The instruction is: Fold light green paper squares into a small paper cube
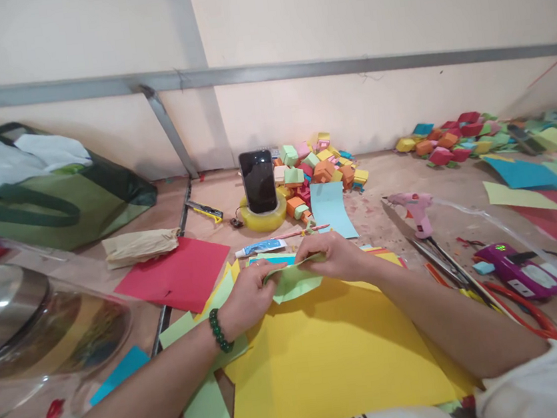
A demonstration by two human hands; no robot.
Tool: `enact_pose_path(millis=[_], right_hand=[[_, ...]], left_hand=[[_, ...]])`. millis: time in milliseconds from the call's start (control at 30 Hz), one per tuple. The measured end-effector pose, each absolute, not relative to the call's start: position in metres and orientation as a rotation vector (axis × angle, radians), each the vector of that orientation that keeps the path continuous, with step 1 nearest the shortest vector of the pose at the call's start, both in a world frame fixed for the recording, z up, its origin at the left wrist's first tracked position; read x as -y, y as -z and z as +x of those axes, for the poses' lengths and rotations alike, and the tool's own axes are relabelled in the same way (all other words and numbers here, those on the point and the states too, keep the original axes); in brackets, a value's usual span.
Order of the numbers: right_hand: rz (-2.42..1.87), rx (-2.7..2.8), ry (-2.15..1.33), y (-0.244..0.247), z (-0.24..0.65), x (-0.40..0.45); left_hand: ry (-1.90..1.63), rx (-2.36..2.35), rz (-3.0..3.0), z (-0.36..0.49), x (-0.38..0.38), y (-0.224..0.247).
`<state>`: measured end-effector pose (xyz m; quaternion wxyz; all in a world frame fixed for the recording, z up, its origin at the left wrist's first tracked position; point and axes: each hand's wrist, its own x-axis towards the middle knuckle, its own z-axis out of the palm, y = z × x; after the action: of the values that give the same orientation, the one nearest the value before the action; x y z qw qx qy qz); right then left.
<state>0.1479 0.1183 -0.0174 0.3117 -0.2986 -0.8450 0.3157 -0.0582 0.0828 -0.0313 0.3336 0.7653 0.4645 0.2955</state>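
Note:
A small piece of light green paper (296, 283) is held between my two hands, above a stack of yellow paper sheets (335, 357). The fingers of my left hand (251, 296) pinch its left side; a dark green bead bracelet is on that wrist. My right hand (337, 256) is closed on the upper right edge of the same paper. The paper looks bent along its top. Just beyond my hands lie a blue and white tube (261, 247) and a thin red pencil-like stick (306, 231).
A phone (258, 181) stands in a yellow tape roll (264, 214), beside a heap of folded paper cubes (324, 170). Right are a pink glue gun (415, 210) and a purple power strip (520, 272). Left are red paper (180, 274), a utility knife (205, 210) and a lidded jar (29, 318).

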Motion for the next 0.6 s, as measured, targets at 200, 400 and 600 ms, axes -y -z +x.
enact_pose_path(millis=[200,400,600], right_hand=[[-0.539,2.280,-0.621,0.017,0.147,-0.114],[-0.489,2.413,-0.098,0.024,0.141,-0.107],[-0.554,2.283,-0.294,0.030,0.147,-0.111]], left_hand=[[-0.860,-1.221,2.059,-0.060,-0.081,0.036],[-0.838,-1.191,2.213,-0.059,-0.078,0.040],[-0.911,-1.385,2.189,-0.062,-0.078,0.037]])
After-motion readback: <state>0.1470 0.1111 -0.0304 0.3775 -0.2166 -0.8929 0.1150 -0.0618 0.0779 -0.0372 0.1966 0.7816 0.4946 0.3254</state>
